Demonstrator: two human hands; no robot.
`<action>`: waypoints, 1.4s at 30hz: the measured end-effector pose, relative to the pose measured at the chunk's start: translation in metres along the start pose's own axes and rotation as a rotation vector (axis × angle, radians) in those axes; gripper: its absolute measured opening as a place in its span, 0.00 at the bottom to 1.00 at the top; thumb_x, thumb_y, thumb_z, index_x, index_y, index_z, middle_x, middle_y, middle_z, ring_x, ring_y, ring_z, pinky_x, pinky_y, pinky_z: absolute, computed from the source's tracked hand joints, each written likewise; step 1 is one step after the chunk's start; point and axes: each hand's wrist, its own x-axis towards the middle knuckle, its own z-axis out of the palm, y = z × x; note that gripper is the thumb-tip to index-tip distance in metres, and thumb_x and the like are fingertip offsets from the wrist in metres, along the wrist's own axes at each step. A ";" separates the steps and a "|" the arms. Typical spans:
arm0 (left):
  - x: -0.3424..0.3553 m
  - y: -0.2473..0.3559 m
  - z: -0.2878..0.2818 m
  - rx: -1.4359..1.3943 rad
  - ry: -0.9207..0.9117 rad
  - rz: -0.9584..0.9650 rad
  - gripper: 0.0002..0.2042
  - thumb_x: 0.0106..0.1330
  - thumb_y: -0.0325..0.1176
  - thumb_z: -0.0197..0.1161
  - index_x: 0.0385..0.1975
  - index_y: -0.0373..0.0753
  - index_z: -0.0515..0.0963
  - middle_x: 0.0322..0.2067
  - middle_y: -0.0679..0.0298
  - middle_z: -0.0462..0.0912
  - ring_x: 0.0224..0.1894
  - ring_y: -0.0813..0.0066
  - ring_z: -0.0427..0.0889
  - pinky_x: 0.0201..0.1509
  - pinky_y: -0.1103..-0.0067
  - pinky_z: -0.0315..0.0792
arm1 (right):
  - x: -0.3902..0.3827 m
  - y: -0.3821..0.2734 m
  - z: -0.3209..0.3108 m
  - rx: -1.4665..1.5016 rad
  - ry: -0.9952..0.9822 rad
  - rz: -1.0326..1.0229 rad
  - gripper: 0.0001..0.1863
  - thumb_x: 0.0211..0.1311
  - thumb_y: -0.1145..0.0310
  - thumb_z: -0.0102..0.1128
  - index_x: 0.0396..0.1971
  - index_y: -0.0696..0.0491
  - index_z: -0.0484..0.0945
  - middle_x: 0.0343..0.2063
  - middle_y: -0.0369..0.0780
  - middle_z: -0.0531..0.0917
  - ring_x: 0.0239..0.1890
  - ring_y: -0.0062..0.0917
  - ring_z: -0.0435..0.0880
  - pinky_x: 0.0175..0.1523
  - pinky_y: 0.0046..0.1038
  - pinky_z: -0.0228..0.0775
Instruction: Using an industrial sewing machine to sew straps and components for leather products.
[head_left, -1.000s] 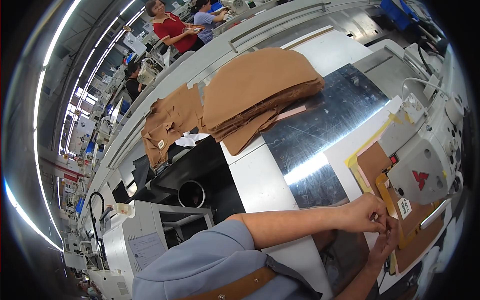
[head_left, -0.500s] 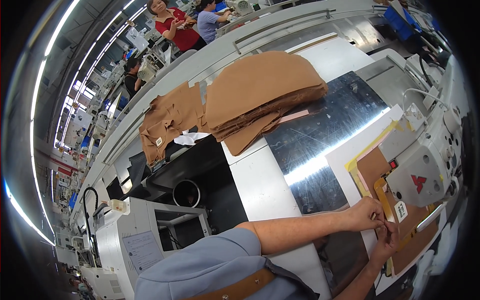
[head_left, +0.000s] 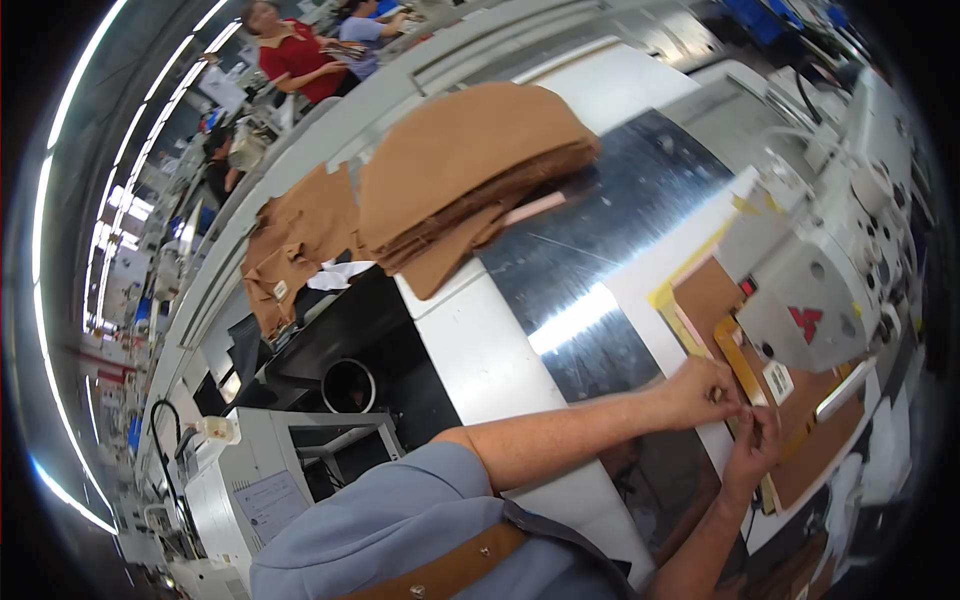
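My left hand [head_left: 698,393] and my right hand [head_left: 755,445] meet fingertip to fingertip beside the head of a sewing machine [head_left: 795,305]. Both are closed in a pinch; whatever sits between the fingers is too small to make out. Just past them, brown fabric [head_left: 705,290] lies under the machine head, with a yellow-edged clamp frame [head_left: 738,362] over it. A small white label [head_left: 778,382] shows on the brown fabric next to my fingertips.
A thick stack of cut brown fabric [head_left: 480,150] rests on the white table [head_left: 455,335]. Crumpled brown pieces [head_left: 305,220] lie left of it. A shiny metal plate [head_left: 610,200] adjoins the machine. A grey machine housing [head_left: 215,490] stands at left. Beyond, a person in red [head_left: 300,60] stands.
The whole view has shifted, so the scene sits further left and slightly higher. My hands stay pinched close together by the machine. The person in red has turned and lowered an arm.
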 end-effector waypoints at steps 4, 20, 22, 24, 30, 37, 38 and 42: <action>-0.005 0.006 -0.025 0.098 0.172 -0.083 0.05 0.58 0.29 0.72 0.32 0.36 0.86 0.30 0.65 0.84 0.29 0.80 0.78 0.31 0.81 0.70 | 0.016 -0.015 0.024 0.051 0.087 0.031 0.04 0.63 0.79 0.65 0.32 0.59 0.78 0.27 0.36 0.77 0.29 0.18 0.75 0.36 0.20 0.68; 0.034 -0.014 0.001 0.412 0.386 0.030 0.05 0.59 0.27 0.69 0.32 0.33 0.86 0.29 0.62 0.82 0.29 0.76 0.82 0.34 0.81 0.74 | 0.013 -0.016 0.011 -0.118 0.104 0.016 0.05 0.61 0.74 0.67 0.32 0.58 0.80 0.26 0.41 0.81 0.27 0.31 0.82 0.33 0.30 0.74; 0.038 -0.018 -0.001 0.438 0.384 0.048 0.05 0.59 0.27 0.69 0.32 0.33 0.87 0.30 0.63 0.83 0.28 0.76 0.82 0.34 0.81 0.74 | 0.015 -0.017 0.012 -0.112 0.111 0.028 0.05 0.60 0.73 0.68 0.31 0.57 0.81 0.25 0.41 0.81 0.26 0.31 0.82 0.32 0.30 0.73; 0.042 -0.022 -0.005 0.468 0.389 0.068 0.05 0.59 0.27 0.69 0.32 0.33 0.87 0.30 0.63 0.83 0.28 0.77 0.81 0.33 0.82 0.74 | 0.019 -0.017 0.012 -0.118 0.104 0.016 0.05 0.61 0.74 0.68 0.31 0.57 0.80 0.25 0.42 0.81 0.26 0.32 0.83 0.33 0.30 0.74; 0.040 -0.043 -0.019 0.410 0.449 0.143 0.04 0.58 0.29 0.70 0.28 0.35 0.86 0.30 0.60 0.82 0.31 0.71 0.82 0.35 0.78 0.75 | 0.020 -0.005 0.024 -0.062 0.121 -0.042 0.04 0.62 0.74 0.65 0.34 0.59 0.81 0.26 0.44 0.81 0.28 0.34 0.83 0.35 0.31 0.74; 0.026 -0.031 -0.001 0.250 0.446 0.089 0.04 0.53 0.27 0.66 0.26 0.34 0.84 0.29 0.56 0.81 0.32 0.59 0.83 0.36 0.70 0.76 | 0.005 -0.008 0.019 -0.115 0.049 -0.022 0.06 0.68 0.73 0.62 0.36 0.60 0.79 0.31 0.42 0.78 0.30 0.26 0.79 0.37 0.27 0.73; 0.027 -0.031 -0.010 0.257 0.468 0.092 0.04 0.53 0.27 0.66 0.26 0.34 0.84 0.29 0.56 0.81 0.32 0.59 0.83 0.36 0.70 0.76 | 0.007 -0.010 0.024 -0.161 0.036 0.015 0.07 0.68 0.71 0.62 0.37 0.60 0.79 0.31 0.41 0.78 0.30 0.26 0.79 0.37 0.27 0.72; 0.026 -0.018 -0.008 0.296 0.465 0.099 0.04 0.52 0.26 0.66 0.25 0.33 0.83 0.29 0.54 0.81 0.32 0.55 0.82 0.36 0.67 0.76 | 0.015 -0.016 0.025 -0.200 0.019 0.140 0.13 0.68 0.64 0.63 0.42 0.59 0.79 0.33 0.41 0.79 0.32 0.27 0.79 0.39 0.29 0.72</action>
